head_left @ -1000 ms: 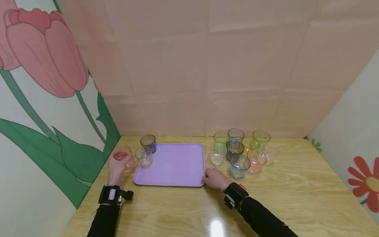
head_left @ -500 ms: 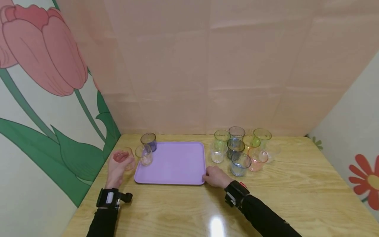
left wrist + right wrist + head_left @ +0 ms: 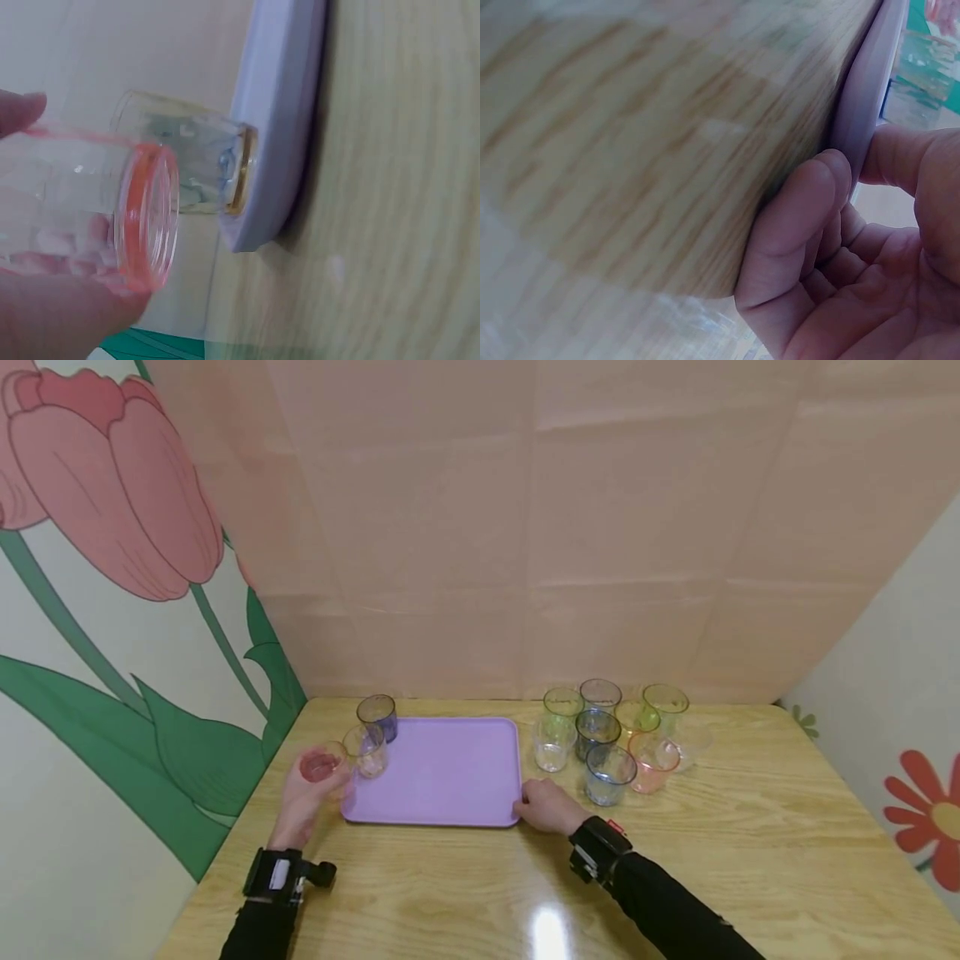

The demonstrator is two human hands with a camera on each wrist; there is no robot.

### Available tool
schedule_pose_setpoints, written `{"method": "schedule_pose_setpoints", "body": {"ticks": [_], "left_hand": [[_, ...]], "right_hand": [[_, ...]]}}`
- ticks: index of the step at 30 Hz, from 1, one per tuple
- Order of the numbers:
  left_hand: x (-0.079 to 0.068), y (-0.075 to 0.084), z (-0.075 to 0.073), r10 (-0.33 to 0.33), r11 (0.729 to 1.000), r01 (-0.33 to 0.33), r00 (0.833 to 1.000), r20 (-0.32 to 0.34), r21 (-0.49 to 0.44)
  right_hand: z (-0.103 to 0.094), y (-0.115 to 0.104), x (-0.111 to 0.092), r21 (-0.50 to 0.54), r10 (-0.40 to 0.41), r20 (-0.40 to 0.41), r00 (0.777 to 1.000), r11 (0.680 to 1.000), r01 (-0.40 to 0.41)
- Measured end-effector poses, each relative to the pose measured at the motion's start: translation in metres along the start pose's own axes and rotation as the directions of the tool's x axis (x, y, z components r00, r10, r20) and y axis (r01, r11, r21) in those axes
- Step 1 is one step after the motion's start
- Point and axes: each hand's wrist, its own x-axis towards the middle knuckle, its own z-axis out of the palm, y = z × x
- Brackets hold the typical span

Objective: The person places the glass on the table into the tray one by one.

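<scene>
In the head view my left hand grips a pink glass at the left end of the purple tray. From the left wrist view, the glass's base is raised clear of the table and beside a yellowish clear glass that stands on the tray. Behind that one stands a dark blue-purple glass at the tray's back left corner. My right hand pinches the tray's front right corner between thumb and curled fingers, as the right wrist view shows at the tray edge.
To the right of the tray, several glasses crowd together, among them a light blue glass, an orange-pink glass and a green glass. The wooden table meets a beige-covered wall at the back.
My left hand has lifted the pink glass and brought it rightward to the tray's left edge. The right hand stays at the tray corner.
</scene>
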Motion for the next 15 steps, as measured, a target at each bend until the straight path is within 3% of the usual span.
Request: {"method": "schedule_pose_setpoints", "body": {"ticks": [7, 15], "left_hand": [[-0.0041, -0.0041, 0.0013, 0.014, 0.990, -0.024, 0.997, 0.078, 0.138], [-0.0025, -0.0059, -0.0066, -0.005, 0.978, -0.035, 0.982, 0.188, 0.207]], "right_hand": [[0.0036, 0.0047, 0.0013, 0.000, -0.019, -0.020, 1.000, 1.000, 0.019], [0.0024, 0.0037, 0.0016, -0.001, -0.024, -0.019, 1.000, 1.000, 0.024]]}}
